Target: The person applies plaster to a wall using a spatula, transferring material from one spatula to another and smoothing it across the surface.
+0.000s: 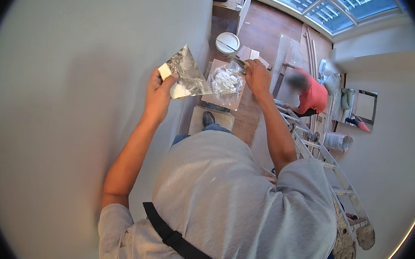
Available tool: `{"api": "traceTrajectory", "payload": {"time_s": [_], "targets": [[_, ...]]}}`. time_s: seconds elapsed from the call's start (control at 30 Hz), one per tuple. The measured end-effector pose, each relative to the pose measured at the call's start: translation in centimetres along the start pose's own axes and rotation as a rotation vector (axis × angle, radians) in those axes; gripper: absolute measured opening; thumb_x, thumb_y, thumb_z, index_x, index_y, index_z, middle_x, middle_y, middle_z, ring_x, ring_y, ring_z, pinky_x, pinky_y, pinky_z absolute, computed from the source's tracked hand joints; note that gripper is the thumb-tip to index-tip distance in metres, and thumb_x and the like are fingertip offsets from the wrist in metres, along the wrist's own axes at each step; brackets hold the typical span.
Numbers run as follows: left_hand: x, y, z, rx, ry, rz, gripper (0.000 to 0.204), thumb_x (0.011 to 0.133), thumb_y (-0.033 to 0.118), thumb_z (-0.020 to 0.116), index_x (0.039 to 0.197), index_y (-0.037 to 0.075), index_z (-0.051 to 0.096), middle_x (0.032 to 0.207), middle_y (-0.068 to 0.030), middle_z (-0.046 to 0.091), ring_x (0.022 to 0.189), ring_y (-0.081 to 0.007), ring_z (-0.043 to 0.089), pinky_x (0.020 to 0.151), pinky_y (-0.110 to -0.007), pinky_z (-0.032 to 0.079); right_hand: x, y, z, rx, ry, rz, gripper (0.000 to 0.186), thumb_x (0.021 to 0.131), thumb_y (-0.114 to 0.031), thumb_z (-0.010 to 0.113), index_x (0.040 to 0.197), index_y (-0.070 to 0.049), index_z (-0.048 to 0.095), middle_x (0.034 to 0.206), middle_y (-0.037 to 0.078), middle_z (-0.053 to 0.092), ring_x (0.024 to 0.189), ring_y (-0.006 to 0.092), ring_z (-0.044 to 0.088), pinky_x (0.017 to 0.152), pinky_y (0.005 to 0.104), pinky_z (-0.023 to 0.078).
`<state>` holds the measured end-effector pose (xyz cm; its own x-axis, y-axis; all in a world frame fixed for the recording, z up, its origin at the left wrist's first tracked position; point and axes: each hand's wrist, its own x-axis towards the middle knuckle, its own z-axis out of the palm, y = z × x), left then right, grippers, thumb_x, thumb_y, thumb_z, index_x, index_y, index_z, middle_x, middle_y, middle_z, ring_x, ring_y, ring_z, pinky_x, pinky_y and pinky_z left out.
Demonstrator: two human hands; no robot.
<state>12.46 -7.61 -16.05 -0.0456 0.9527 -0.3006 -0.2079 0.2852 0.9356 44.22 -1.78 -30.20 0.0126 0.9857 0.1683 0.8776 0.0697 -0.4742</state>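
Observation:
My left hand (158, 92) grips a flat, roughly square scraper plate (188, 71), smeared grey and white with a pale strip at one edge, held tilted beside the wall. My right hand (258, 78) is closed on a long-bladed putty knife (238, 59), which reaches over a white bucket (227, 39). Below and between my hands, a pinkish board (218, 102) on the floor carries a mound of white paste (226, 83) on crumpled plastic. My left foot, in a dark shoe (209, 119), is under the plate.
A plain wall (60, 116) fills my left. An aluminium ladder (329, 164) stands at my right. A co-worker in red (312, 93) bends beyond it among long boards (309, 49). A cylindrical container (336, 141), wooden cabinet (225, 12) and window (317, 3) are farther off.

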Motion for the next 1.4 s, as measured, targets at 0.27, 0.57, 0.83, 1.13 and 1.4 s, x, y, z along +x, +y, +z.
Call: {"api": "traceTrajectory", "payload": {"time_s": [0.27,0.57,0.83,1.13,1.4], "targets": [[-5.8,-4.5,-2.9,0.113,0.113,-0.06,0.021,0.102,0.012,0.061,0.118,-0.001,0.056,0.107,-0.0072,0.065,0.098,-0.0114,0.061,0.086,-0.03,0.051,-5.9,3.0,1.8,0.125,0.063,0.225,0.023,0.099,-0.025,0.063,0.111,-0.007,0.072,0.1,0.017,0.071,0.093,0.0415,0.067,0.082,0.048,0.051],[-7.0,-13.8,-7.1,0.601,0.18,0.019,0.02,0.103,0.013,0.061,0.115,-0.003,0.058,0.094,-0.0069,0.064,0.084,-0.014,0.057,0.076,-0.032,0.048,-14.8,17.3,16.1,0.312,0.022,0.674,0.032,0.1,-0.027,0.063,0.115,0.001,0.069,0.1,0.019,0.075,0.09,0.0273,0.072,0.082,0.04,0.053],[-8.8,-30.4,-13.1,0.586,0.268,-0.225,0.016,0.102,0.011,0.059,0.114,-0.001,0.058,0.1,-0.0058,0.062,0.088,-0.0126,0.056,0.077,-0.031,0.048,-19.5,25.8,31.6,0.626,-0.137,1.103,0.022,0.1,-0.017,0.064,0.119,-0.005,0.065,0.088,0.006,0.069,0.066,0.0166,0.068,0.046,0.0333,0.057],[-11.1,-51.8,-16.0,-0.334,0.536,-0.762,0.047,0.09,0.012,0.048,0.135,0.0,0.055,0.121,-0.0139,0.068,0.108,-0.0284,0.07,0.094,-0.041,0.058,-22.8,38.3,51.4,0.481,0.034,1.119,0.023,0.1,-0.015,0.062,0.121,-0.005,0.064,0.092,0.008,0.07,0.069,0.0185,0.068,0.046,0.0344,0.056],[-13.4,-55.2,-16.9,-0.361,0.634,-0.822,0.049,0.086,0.016,0.048,0.132,0.001,0.056,0.124,-0.0144,0.067,0.115,-0.0307,0.066,0.103,-0.044,0.053,-23.1,41.8,59.3,0.435,-0.011,1.278,0.027,0.101,-0.016,0.061,0.127,-0.008,0.061,0.098,0.008,0.069,0.07,0.0205,0.068,0.047,0.0357,0.057]]}}
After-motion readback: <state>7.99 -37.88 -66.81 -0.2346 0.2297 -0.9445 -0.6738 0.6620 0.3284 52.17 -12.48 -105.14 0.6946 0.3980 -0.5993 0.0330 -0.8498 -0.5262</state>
